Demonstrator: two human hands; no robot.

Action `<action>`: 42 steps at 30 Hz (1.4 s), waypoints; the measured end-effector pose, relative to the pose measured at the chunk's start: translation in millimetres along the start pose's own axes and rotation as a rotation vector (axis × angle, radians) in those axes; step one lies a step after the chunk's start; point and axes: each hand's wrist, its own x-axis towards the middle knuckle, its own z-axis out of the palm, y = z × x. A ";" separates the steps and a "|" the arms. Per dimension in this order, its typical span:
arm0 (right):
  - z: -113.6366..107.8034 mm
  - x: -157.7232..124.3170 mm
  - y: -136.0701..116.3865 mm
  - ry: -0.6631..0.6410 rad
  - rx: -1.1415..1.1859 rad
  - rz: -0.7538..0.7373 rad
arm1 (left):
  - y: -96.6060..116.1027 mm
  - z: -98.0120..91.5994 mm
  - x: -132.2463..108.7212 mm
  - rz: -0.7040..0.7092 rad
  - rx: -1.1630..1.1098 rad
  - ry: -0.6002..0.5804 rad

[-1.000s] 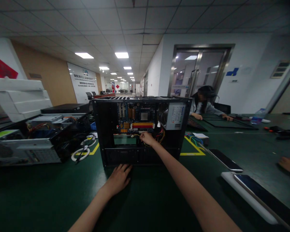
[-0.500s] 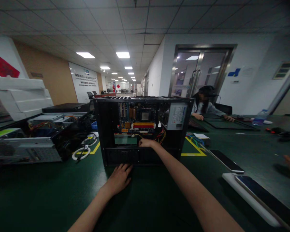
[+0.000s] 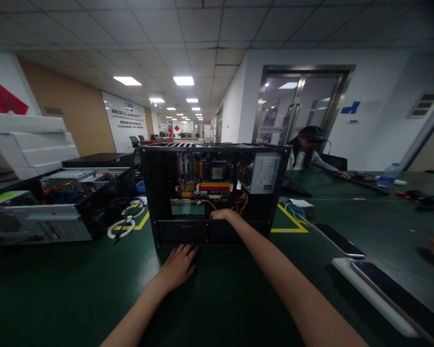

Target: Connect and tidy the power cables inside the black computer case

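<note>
An open black computer case point(image 3: 183, 232) stands upright on the green table. Inside it I see a motherboard point(image 3: 188, 166), a red-and-yellow memory slot area point(image 3: 214, 187) and a power supply point(image 3: 266, 173) at upper right. My left hand point(image 3: 179, 265) lies flat on the table, fingers apart, its tips at the case's lower front edge. Over the lower panel my right hand point(image 3: 222, 214) reaches into the case, fingers curled and mostly hidden. Anything between them does not show. Thin cables point(image 3: 243, 205) hang just right of it, and a small yellow wire point(image 3: 207, 203) runs above.
At left lies another opened computer case point(image 3: 54, 224), with white cables point(image 3: 121, 229) beside it. Phones point(image 3: 340, 240) and a white slab point(image 3: 372, 296) lie at right. Across the table a person point(image 3: 307, 152) holds a dark panel point(image 3: 354, 182). A bottle point(image 3: 388, 174) stands at far right.
My right hand has shifted slightly right and down inside the case. My left hand stays put. The person across has tilted the dark panel that lay flat before.
</note>
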 end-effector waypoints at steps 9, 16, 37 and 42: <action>-2.6 -6.2 -3.0 -0.059 0.055 0.071 | -2.9 3.8 0.5 0.000 -0.016 0.011; -2.7 -8.0 -3.3 -0.069 -0.029 0.107 | -0.6 1.9 0.4 -0.005 -0.015 -0.001; -2.7 -14.9 -8.0 0.298 0.067 0.052 | -1.6 1.3 -1.3 0.008 -0.023 0.022; -2.1 -22.1 -14.0 0.382 0.370 0.027 | 1.5 -3.5 -0.5 -0.009 -0.017 0.000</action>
